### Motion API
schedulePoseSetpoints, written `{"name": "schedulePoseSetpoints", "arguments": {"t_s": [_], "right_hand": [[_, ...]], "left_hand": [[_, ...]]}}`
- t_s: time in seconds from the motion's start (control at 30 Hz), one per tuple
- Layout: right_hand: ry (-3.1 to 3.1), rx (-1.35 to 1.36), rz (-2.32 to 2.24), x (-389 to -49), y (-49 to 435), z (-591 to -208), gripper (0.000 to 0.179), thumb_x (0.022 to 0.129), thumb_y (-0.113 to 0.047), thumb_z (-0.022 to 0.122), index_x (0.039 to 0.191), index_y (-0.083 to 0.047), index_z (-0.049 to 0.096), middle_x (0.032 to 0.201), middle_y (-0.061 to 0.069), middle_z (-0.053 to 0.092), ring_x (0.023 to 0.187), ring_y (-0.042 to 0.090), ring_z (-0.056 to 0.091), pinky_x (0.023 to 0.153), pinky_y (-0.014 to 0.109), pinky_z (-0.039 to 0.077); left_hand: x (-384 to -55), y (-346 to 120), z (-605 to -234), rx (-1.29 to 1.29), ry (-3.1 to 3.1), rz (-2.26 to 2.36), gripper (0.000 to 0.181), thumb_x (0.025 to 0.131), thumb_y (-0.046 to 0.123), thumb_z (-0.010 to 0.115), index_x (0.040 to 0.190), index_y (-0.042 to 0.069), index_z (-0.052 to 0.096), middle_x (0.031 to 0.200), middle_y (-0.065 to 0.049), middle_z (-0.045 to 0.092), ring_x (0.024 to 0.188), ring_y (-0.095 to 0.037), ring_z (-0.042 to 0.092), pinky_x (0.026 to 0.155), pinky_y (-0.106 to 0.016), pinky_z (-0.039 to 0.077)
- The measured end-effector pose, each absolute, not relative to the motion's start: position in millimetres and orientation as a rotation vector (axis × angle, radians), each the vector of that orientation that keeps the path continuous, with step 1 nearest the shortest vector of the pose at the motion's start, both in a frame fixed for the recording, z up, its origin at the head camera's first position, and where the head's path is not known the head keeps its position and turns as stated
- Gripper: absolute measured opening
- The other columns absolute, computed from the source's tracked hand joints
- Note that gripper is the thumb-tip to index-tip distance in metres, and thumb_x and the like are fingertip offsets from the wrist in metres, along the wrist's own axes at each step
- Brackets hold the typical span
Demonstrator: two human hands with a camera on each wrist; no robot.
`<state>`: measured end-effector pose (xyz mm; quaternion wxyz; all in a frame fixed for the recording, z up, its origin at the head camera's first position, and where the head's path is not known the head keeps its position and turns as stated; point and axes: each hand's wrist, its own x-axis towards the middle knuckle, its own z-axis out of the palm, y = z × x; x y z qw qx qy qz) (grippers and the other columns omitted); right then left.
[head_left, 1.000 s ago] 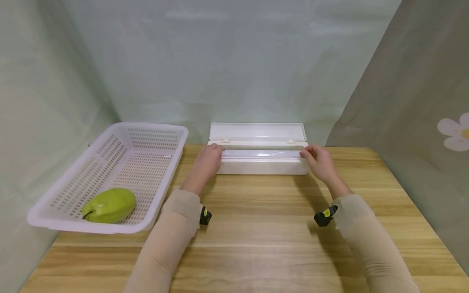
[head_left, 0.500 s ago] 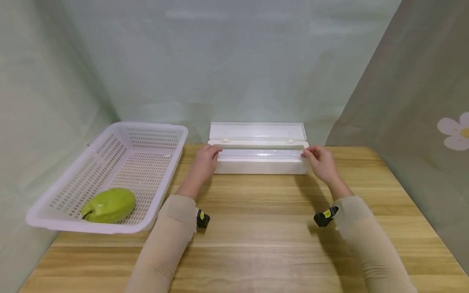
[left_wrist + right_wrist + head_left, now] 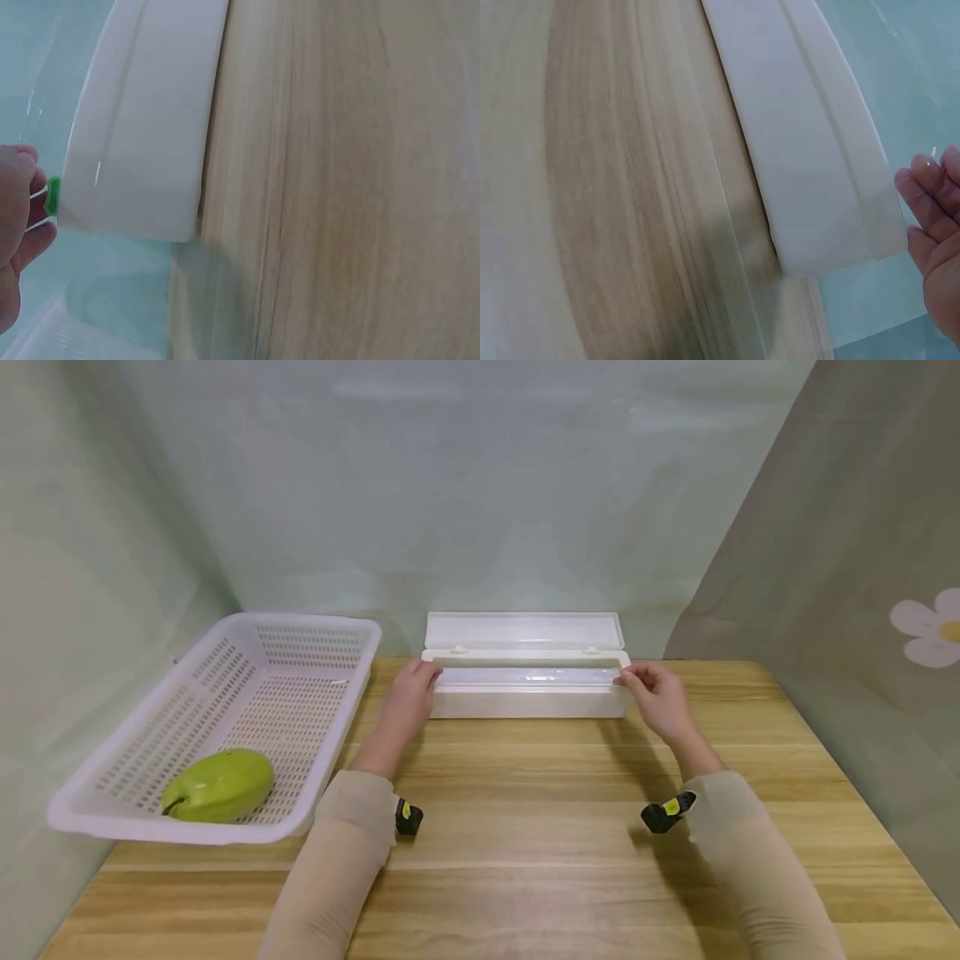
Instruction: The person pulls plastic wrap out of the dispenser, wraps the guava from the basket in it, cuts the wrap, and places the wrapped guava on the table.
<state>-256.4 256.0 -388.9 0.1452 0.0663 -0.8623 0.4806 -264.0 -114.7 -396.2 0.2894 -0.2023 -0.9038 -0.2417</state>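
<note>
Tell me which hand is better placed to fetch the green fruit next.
The left hand, I'd judge: the white basket holding the green fruit is on that side. The right hand, at the right end of the white box, would likely have to reach across.

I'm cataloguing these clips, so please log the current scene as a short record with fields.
Surface: wood-grain table
Main item: white cling-film dispenser, by its look
Lid: open, raised at the back
Left hand: at the dispenser's left end, beside a green tab; grip unclear
Right hand: at its right end, thumb and index fingertip close together; hold unclear
Basket: white, perforated, left of the dispenser
Basket contents: one green fruit, lying at the near end
</note>
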Motion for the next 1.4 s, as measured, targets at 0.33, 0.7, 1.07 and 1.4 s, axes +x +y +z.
{"name": "schedulePoseSetpoints", "arguments": {"t_s": [0.33, 0.7, 1.07, 1.4], "right_hand": [[-2.420, 0.176, 1.427, -236.5, 241.4, -368.4, 0.022, 0.095, -0.007, 0.054, 0.100, 0.014, 0.059, 0.097, 0.032, 0.064, 0.073, 0.000, 0.056, 0.058, 0.013, 0.038], [-2.366, 0.108, 1.511, -246.0, 250.3, -388.7, 0.024, 0.094, -0.013, 0.057, 0.099, 0.010, 0.061, 0.081, -0.014, 0.062, 0.075, 0.002, 0.056, 0.062, 0.011, 0.041], [-2.395, 0.104, 1.473, -242.3, 252.7, -399.5, 0.032, 0.096, -0.029, 0.054, 0.102, 0.002, 0.061, 0.088, -0.018, 0.063, 0.090, 0.023, 0.058, 0.068, 0.012, 0.044], [-2.348, 0.122, 1.527, -238.1, 250.5, -396.9, 0.026, 0.095, -0.018, 0.056, 0.101, 0.006, 0.062, 0.090, -0.010, 0.067, 0.084, 0.003, 0.061, 0.070, 0.009, 0.045]], "left_hand": [[-260.0, -118.0, -393.4, -0.452, -2.585, -0.938, 0.016, 0.096, 0.012, 0.053, 0.104, 0.001, 0.062, 0.096, -0.016, 0.068, 0.085, -0.030, 0.062, 0.083, -0.043, 0.051], [-257.2, -118.6, -399.2, -0.437, -2.518, -1.097, 0.017, 0.097, 0.010, 0.049, 0.106, 0.001, 0.061, 0.109, -0.015, 0.068, 0.095, -0.029, 0.063, 0.088, -0.044, 0.050], [-256.0, -118.6, -400.9, -0.411, -2.477, -1.166, 0.014, 0.098, 0.009, 0.047, 0.102, 0.001, 0.058, 0.100, -0.013, 0.070, 0.093, -0.027, 0.064, 0.083, -0.042, 0.052], [-250.9, -118.8, -402.6, -0.425, -2.408, -1.157, 0.014, 0.097, 0.006, 0.048, 0.101, 0.000, 0.060, 0.096, -0.013, 0.068, 0.085, -0.025, 0.062, 0.079, -0.040, 0.052]]}}
